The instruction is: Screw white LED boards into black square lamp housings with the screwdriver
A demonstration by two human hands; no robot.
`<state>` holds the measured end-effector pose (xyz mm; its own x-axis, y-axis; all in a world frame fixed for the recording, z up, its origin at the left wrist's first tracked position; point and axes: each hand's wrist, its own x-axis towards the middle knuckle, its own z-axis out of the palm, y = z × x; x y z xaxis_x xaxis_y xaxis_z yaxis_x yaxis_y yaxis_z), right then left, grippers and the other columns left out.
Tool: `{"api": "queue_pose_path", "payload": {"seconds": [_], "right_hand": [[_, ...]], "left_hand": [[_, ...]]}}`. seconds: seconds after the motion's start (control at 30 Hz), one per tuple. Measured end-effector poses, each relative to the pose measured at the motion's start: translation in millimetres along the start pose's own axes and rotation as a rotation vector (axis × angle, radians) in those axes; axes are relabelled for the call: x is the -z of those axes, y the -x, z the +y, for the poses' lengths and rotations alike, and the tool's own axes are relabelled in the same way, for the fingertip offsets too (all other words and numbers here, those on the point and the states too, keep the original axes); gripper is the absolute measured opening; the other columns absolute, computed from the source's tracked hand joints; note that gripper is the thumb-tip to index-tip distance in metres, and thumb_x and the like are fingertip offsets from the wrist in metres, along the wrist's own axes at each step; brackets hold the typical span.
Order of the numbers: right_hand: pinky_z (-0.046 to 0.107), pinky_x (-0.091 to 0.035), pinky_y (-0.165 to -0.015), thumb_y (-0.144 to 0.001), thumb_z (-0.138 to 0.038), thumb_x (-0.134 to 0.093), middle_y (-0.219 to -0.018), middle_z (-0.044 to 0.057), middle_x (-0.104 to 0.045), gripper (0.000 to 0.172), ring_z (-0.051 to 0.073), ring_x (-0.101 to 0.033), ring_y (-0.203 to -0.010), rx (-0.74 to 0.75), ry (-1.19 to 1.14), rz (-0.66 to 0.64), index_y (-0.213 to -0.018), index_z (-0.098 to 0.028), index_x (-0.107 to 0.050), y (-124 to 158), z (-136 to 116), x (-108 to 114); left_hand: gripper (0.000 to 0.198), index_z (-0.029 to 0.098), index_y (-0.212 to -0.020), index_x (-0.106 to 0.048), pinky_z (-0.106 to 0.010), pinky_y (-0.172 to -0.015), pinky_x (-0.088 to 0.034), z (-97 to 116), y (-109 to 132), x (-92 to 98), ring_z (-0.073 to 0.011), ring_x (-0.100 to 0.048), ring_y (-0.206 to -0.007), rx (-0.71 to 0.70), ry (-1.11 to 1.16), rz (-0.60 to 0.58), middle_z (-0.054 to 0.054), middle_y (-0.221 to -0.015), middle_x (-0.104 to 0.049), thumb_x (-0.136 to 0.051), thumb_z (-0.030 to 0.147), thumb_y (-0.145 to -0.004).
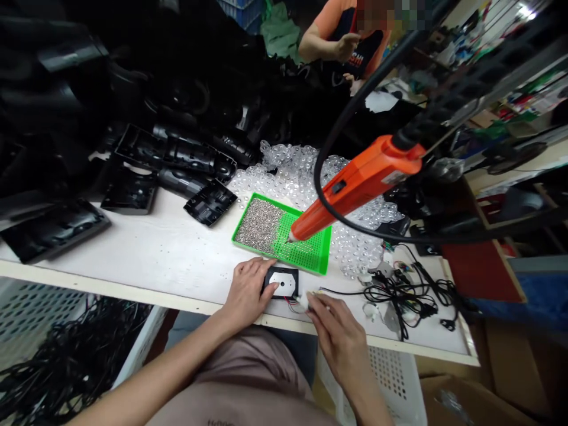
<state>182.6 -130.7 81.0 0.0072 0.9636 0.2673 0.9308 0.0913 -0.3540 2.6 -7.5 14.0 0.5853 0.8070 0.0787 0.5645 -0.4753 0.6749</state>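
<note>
A small black plastic casing (280,282) lies flat on the near edge of the workbench, its pale metal plate facing up. The person's left hand (247,293) grasps its left end, with the fingers curled over the rim and pressing it to the bench top. Short red and black wires (290,302) leave the casing's lower edge and meet a small white connector (303,303), which the right hand (339,334) pinches between thumb and fingertips just beside the casing. A thin black wire (337,290) runs from there to a tangle of black cables (408,296) on the bench, with small white parts (370,310) among them. Just beyond the casing sits a green perforated tray (306,253), one end covered with a layer of tiny metal screws (258,228). An orange electric screwdriver (359,183) hangs on its black cord (326,189), its tip over the tray; whether the tip touches is hard to tell. Bubble wrap (288,177) is heaped behind the tray, and black plastic housing parts (208,201) lie to the left. A white plastic crate (390,378) stands below the bench, and farther back a co-worker's hand (346,46) is raised.
</note>
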Motion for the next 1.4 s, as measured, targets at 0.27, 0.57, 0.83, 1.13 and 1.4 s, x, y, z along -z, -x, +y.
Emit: {"api": "queue_pose_path", "payload": {"seconds": [0.27,0.57,0.83,1.13,1.4], "right_hand": [[0.032,-0.053,-0.08,-0.089,-0.007,-0.046,-0.105,0.009,-0.064,0.035,0.02,-0.058,-0.098,0.307,0.152,-0.145,-0.12,-0.019,-0.059,-44.6,10.3,-27.2],[0.031,-0.047,-0.067,-0.088,-0.015,-0.056,-0.097,0.007,-0.063,0.025,0.02,-0.055,-0.089,0.5,0.3,-0.412,-0.112,-0.02,-0.059,-76.9,-0.4,-20.8],[0.039,-0.055,-0.081,-0.09,-0.018,-0.053,-0.119,0.007,-0.064,0.041,0.022,-0.061,-0.101,0.359,0.097,-0.358,-0.13,-0.025,-0.054,-75.7,7.2,1.1],[0.043,-0.054,-0.091,-0.078,-0.039,-0.07,-0.13,0.014,-0.053,0.093,0.026,-0.055,-0.118,-0.096,-0.452,0.343,-0.149,-0.023,-0.012,-172.1,-8.8,10.6],[0.03,-0.053,-0.062,-0.081,-0.031,-0.065,-0.071,-0.005,-0.053,0.045,0.011,-0.056,-0.059,-0.103,-0.888,0.323,-0.122,-0.023,-0.049,-173.1,2.0,20.8]], "left_hand": [[0.039,0.016,-0.131,-0.045,-0.046,-0.1,-0.033,4.0,2.7,-1.8,-0.0281,-0.048,-0.121,-0.001,0.016,0.011,-0.012,-0.123,-0.06,-0.044,0.028,-0.094],[0.062,0.02,-0.142,-0.034,-0.054,-0.111,-0.022,-10.6,10.2,7.9,-0.0335,-0.034,-0.135,-0.101,0.097,-0.109,-0.014,-0.138,-0.051,-0.055,0.044,-0.089],[0.066,0.025,-0.142,-0.035,-0.052,-0.111,-0.023,-15.7,-2.5,29.7,-0.0303,-0.041,-0.131,-0.139,0.105,-0.207,-0.011,-0.139,-0.051,-0.063,0.044,-0.085],[0.051,0.023,-0.127,-0.051,-0.045,-0.097,-0.039,7.0,-4.0,15.2,-0.0273,-0.053,-0.112,-0.169,0.118,0.015,-0.009,-0.118,-0.059,-0.062,0.025,-0.077],[0.023,0.021,-0.113,-0.059,-0.04,-0.093,-0.041,3.5,-7.9,-12.7,-0.0235,-0.056,-0.11,-0.207,0.17,0.08,-0.008,-0.114,-0.064,-0.055,0.029,-0.092]]}}
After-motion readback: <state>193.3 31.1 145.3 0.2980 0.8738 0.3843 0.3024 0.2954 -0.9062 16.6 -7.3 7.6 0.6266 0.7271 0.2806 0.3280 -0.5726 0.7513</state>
